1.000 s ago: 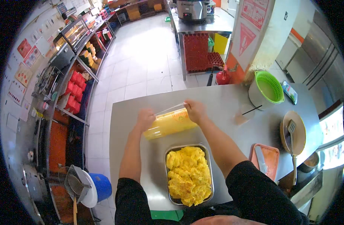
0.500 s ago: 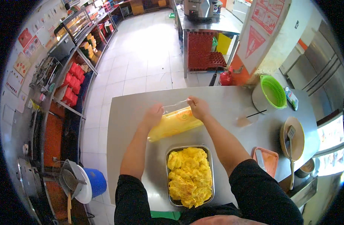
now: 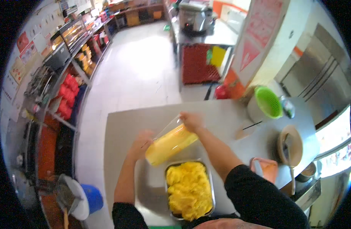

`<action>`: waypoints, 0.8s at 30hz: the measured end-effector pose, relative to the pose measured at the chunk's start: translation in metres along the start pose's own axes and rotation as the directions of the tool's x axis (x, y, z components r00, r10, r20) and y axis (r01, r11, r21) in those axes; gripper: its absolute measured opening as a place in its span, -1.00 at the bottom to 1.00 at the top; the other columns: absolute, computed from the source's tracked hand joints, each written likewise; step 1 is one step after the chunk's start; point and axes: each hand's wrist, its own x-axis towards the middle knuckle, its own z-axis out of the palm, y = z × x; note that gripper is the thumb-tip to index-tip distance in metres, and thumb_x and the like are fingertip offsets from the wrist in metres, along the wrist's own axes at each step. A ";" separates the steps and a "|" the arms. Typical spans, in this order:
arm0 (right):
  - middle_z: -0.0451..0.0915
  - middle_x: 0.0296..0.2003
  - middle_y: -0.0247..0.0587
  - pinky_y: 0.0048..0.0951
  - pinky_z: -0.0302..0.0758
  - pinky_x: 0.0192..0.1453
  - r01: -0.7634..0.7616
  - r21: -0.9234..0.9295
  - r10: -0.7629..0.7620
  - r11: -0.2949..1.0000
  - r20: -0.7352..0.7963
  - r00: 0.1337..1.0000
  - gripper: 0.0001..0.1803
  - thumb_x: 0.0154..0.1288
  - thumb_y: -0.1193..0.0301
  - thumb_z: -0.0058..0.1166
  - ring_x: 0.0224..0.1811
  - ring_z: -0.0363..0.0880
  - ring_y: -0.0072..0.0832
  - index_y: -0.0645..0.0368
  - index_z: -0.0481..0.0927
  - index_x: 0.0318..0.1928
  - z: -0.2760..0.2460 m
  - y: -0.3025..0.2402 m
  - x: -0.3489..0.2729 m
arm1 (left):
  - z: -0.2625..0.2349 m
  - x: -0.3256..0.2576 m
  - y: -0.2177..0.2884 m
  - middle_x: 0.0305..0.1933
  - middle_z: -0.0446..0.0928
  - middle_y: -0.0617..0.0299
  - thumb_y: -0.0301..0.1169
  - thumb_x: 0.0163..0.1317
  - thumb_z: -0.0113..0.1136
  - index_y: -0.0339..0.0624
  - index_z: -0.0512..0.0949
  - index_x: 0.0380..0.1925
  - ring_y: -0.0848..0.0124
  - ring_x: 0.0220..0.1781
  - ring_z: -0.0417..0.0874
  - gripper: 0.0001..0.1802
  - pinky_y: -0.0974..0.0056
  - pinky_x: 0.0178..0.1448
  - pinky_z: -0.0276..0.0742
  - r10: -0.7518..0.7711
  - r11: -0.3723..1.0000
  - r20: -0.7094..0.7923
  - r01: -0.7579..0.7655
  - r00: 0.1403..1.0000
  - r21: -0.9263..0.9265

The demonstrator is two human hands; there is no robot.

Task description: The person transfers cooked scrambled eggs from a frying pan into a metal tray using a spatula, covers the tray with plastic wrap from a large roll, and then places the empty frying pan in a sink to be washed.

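Note:
A yellow, roll-shaped bundle (image 3: pixel 171 147) with a clear plastic film (image 3: pixel 168 129) along its far side lies slanted over the steel table. My left hand (image 3: pixel 141 145), smeared by motion, is closed at the film's left end. At the film's right end, higher up, my right hand (image 3: pixel 190 121) pinches the edge, and the film is drawn taut between both hands. Nearer to me stands a rectangular metal pan (image 3: pixel 211 187), heaped with lumpy yellow food (image 3: pixel 188 187) that looks like scrambled egg. The bundle's near edge is just beyond the pan's far rim.
On the right of the steel table (image 3: pixel 124 126) stand a bucket with a green basket (image 3: pixel 268 104), a clear cup with a dark straw (image 3: pixel 252 126), an orange tray (image 3: pixel 269 170) and a frying pan (image 3: pixel 291 143) with a spatula. A blue bucket (image 3: pixel 92 198) is at lower left.
The view has shifted and tilted. Both hands have come closer to the pan with the bundle, which slants more steeply, its right end higher. My hands still hold the film.

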 end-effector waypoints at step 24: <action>0.57 -0.33 0.03 -0.13 0.46 -0.24 0.029 -0.008 -0.030 1.000 -0.226 0.974 -0.63 0.34 0.09 -0.17 -0.28 0.54 -0.01 0.06 0.57 -0.16 0.005 0.012 0.009 | -0.017 0.008 0.108 -0.48 0.49 -0.04 -0.42 0.10 0.05 -0.24 0.48 -0.47 0.02 -0.38 0.51 -0.89 0.02 -0.22 0.37 -0.423 0.820 0.203 0.468 0.883 -0.329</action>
